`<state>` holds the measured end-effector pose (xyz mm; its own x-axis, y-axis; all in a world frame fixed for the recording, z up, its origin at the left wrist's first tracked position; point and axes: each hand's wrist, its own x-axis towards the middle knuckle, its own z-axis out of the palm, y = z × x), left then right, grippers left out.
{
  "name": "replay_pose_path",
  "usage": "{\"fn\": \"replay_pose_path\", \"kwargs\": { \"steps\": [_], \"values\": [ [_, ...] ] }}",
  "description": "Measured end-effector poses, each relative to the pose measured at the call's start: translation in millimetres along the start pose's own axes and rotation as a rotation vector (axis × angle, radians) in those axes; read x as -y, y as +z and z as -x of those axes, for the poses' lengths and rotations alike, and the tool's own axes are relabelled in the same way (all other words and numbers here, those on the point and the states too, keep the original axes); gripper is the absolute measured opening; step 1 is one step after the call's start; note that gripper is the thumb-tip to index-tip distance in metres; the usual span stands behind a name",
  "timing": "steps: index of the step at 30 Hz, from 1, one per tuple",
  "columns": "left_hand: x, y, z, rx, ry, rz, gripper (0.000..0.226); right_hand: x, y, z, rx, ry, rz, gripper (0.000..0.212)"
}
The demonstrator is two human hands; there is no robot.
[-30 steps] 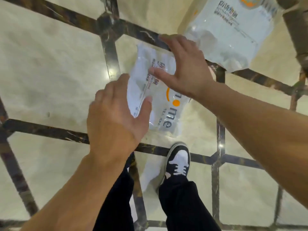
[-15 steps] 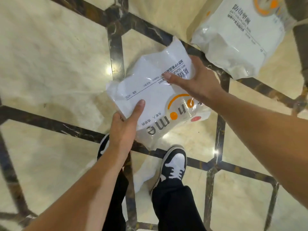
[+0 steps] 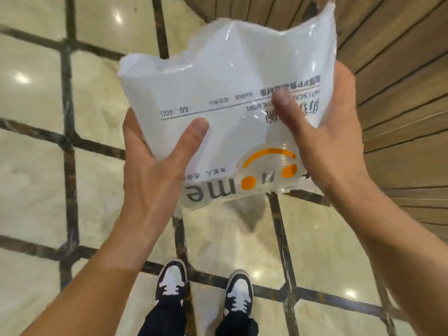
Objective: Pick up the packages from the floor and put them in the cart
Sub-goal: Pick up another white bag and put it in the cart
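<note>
White plastic package [image 3: 228, 112] is up in the air at the middle of the view, the left hand [image 3: 155, 170] at 8 o'clock and the right hand [image 3: 327, 139] at 3 o'clock both pinching it. It looks slippery (thin, crinkly film), so a loose pinch could drop it onto the tiled floor [image 3: 36, 166] near the shoes [image 3: 172, 284].

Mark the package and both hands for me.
package [image 3: 232, 76]: head view, plain white upper face.
left hand [image 3: 155, 175]: head view, palm below the thumb.
right hand [image 3: 324, 146]: head view, base of the thumb.
</note>
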<state>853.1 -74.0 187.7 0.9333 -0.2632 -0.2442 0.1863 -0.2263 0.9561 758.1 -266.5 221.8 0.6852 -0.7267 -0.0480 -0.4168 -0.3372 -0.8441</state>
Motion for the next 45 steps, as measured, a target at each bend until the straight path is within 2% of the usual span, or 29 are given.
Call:
{"fn": "replay_pose_path", "kwargs": {
  "steps": [3, 7, 10, 12, 17, 21, 22, 25, 29, 31, 34, 36, 39, 42, 43, 45],
  "values": [
    [-106.2, 4.7, 12.2, 0.029, 0.109, -0.034, 0.083, 76.1, -76.9, -0.6, -0.069, -0.057, -0.021, 0.074],
    [-273.2, -4.2, 44.7, 0.107, 0.182, -0.072, 0.077, 190.1, -187.7, 19.7, -0.143, -0.082, -0.028, 0.083],
    [-385.6, -5.8, 82.0, 0.152, 0.3, -0.09, 0.076, 266.7, -259.7, 50.1, -0.27, -0.113, -0.064, 0.105],
    [-453.5, -1.7, 111.7, 0.175, 0.392, -0.098, 0.072, 315.9, -309.3, 73.1, -0.377, -0.132, -0.089, 0.109],
    [-601.4, 15.8, 182.2, 0.34, 0.626, -0.061, 0.065, 418.5, -429.3, 138.8, -0.635, -0.202, -0.097, 0.097],
    [-682.2, 37.3, 242.4, 0.542, 0.764, 0.009, 0.073, 475.5, -503.4, 208.1, -0.837, -0.255, -0.05, 0.052],
    [-696.7, 42.1, 260.8, 0.603, 0.79, 0.024, 0.075, 486.1, -516.7, 228.9, -0.889, -0.252, -0.035, 0.05],
    [-726.7, 58.8, 317.3, 0.78, 0.848, 0.073, 0.08, 502.3, -547.7, 295.9, -1.037, -0.222, 0.017, 0.063],
    [-745.6, 85.3, 400.8, 0.997, 0.892, 0.122, 0.095, 509.0, -581.3, 386.4, -1.243, -0.107, 0.082, 0.097],
    [-747.9, 96.5, 453.5, 1.083, 0.898, 0.146, 0.094, 507.8, -597.3, 436.5, -1.341, -0.087, 0.093, 0.092],
    [-742.5, 106.4, 542.0, 1.232, 0.96, 0.134, 0.093, 502.4, -615.1, 518.7, -1.479, -0.05, 0.1, 0.065],
    [-733.2, 110.6, 601.1, 1.326, 1.018, 0.118, 0.093, 495.3, -624.3, 574.3, -1.553, -0.011, 0.111, 0.056],
    [-711.9, 113.7, 682.9, 1.417, 1.016, 0.14, 0.075, 481.9, -639.0, 652.3, -1.631, 0.057, 0.136, 0.058],
    [-679.7, 116.0, 773.9, 1.541, 1.021, 0.161, 0.081, 459.9, -655.8, 736.7, -1.718, 0.144, 0.184, 0.076],
    [-670.4, 116.3, 803.8, 1.574, 1.01, 0.168, 0.082, 452.1, -661.8, 764.0, -1.743, 0.173, 0.198, 0.075],
    [-652.5, 117.3, 861.1, 1.617, 0.998, 0.167, 0.079, 440.3, -672.2, 815.2, -1.784, 0.217, 0.199, 0.058]
  ]
}}
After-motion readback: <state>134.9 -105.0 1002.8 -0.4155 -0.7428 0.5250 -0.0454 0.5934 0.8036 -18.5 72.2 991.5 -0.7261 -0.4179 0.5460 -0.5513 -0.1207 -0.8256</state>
